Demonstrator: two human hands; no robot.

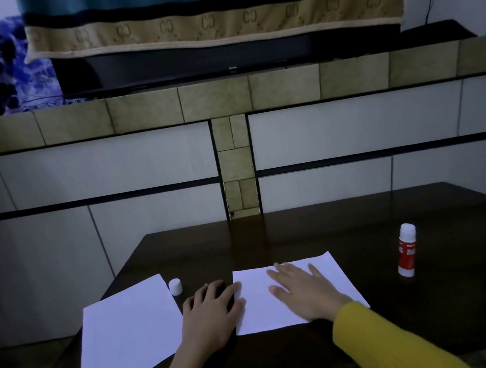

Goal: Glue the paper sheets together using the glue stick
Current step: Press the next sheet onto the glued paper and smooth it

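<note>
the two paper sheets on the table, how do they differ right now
The left sheet lies untouched, while the right sheet has the right hand flat on it and the left hand at its left edge. The left sheet sits skewed and reaches the table's near edge; the right sheet lies squarer and farther in. The left sheet shows more area than the right sheet. Both are plain white and lie flat.
</note>
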